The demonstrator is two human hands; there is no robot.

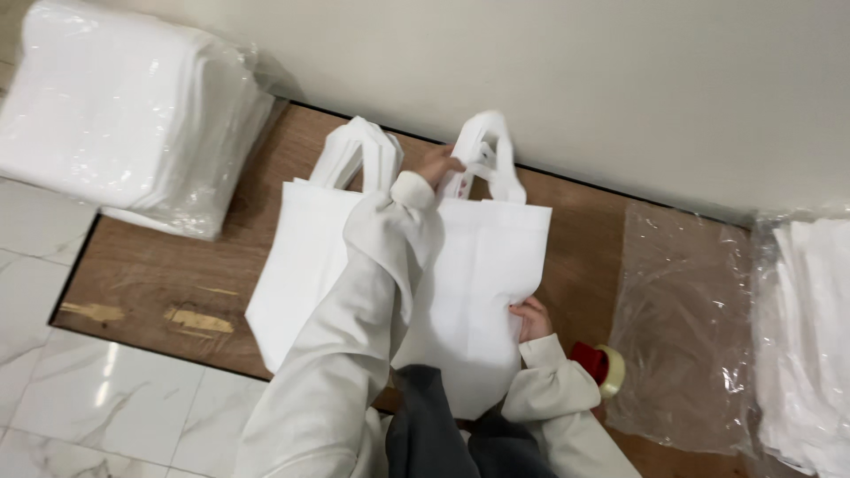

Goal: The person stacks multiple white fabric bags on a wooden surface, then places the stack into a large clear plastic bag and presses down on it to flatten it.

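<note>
A stack of white fabric tote bags (pixel 478 265) lies flat on a brown wooden board (pixel 159 274), handles toward the wall. My left hand (pixel 438 164) reaches across to the top and is closed around the right pair of handles (pixel 491 146). The left pair of handles (pixel 359 150) lies free. My right hand (pixel 529 319) pinches the right side edge of the top bag near its lower corner. Both arms wear white sleeves.
A plastic-wrapped bundle of white bags (pixel 124 115) sits at the upper left. An empty clear plastic wrapper (pixel 686 319) lies right of the bags, with another wrapped white bundle (pixel 810 336) beyond it. A tape dispenser (pixel 602 365) sits by my right wrist. White wall behind, marble floor at left.
</note>
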